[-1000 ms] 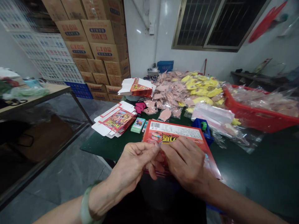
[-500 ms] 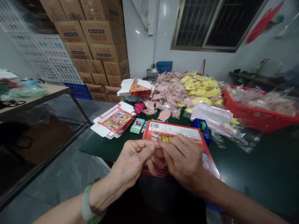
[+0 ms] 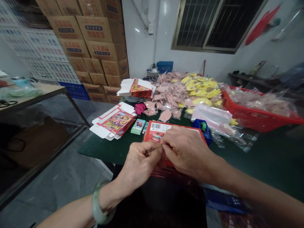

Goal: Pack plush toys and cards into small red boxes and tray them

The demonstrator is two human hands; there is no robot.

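Note:
Both hands meet in the middle of the view, fingertips pinched against each other. My left hand (image 3: 143,161), with a pale green bangle (image 3: 98,205) on its wrist, is closed at thumb and forefinger. My right hand (image 3: 186,152) is closed the same way and touches the left fingertips. Whatever they pinch is too small or hidden to name. Just beyond and beneath them lies a red printed box (image 3: 152,136) with a barcode, partly covered by the hands. Left of it sit a stack of cards (image 3: 138,126) and flattened red-and-white cartons (image 3: 116,122).
Bagged pink and yellow pieces (image 3: 171,95) heap at the table's back. A red basket (image 3: 261,117) of bagged pieces stands right, near clear plastic bags (image 3: 211,114) and a blue tape dispenser (image 3: 201,128). Further off are stacked brown cartons (image 3: 95,28) and a side table (image 3: 45,91).
The view has shifted slightly. My right hand has turned flatter over the red box, and the left fingers have curled in tighter; the fingertips still meet.

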